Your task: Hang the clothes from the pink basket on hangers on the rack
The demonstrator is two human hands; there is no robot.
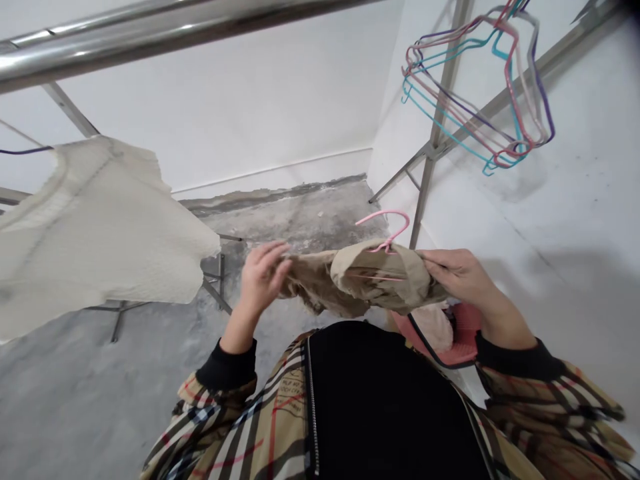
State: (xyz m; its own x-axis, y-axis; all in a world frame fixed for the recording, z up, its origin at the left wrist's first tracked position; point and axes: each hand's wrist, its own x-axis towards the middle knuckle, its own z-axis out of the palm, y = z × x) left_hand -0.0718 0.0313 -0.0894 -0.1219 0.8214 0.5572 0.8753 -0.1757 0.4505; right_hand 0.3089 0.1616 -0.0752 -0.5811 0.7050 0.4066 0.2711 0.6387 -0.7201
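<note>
A tan garment [360,280] is bunched between both hands at chest height, with a pink wire hanger [386,225] threaded through it, its hook sticking up. My left hand [263,277] pinches the garment's left end with closed fingers. My right hand [457,273] grips the right end, fingers wrapped over the cloth. Below them lies a pink basket [463,337] holding a pale cloth.
A cream knitted top [95,227] hangs at the left from a steel rail [150,30]. Several coloured wire hangers [480,87] hang on the rack's bar at the upper right. White walls meet in a corner; the floor [90,387] is grey concrete.
</note>
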